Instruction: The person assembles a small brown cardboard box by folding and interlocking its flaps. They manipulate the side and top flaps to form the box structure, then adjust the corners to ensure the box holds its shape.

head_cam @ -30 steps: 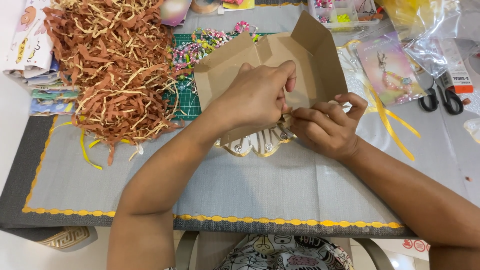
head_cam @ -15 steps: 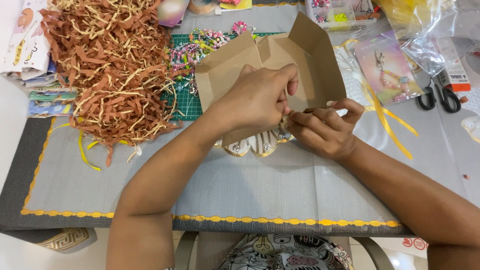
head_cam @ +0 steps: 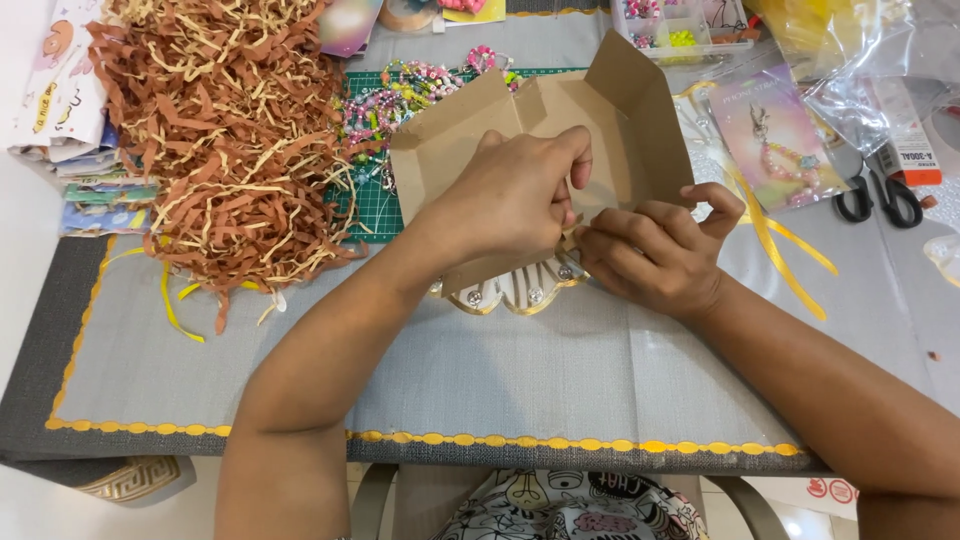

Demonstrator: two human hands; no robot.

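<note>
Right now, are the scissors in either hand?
No: the scissors lie on the table at far right, while the left hand and right hand both hold the cardboard box.

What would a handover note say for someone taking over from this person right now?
Left hand: fingers curled over the near edge of the brown cardboard box, gripping it.
Right hand: fingers pinching the box's lower flap beside the left hand.
Box: partly folded, flaps open and upright, over a gold-trimmed item on the grey mat.
Shredded paper filler lies left, scissors right.
Done: walls raised. Left: box not closed, nothing seen inside.
</note>
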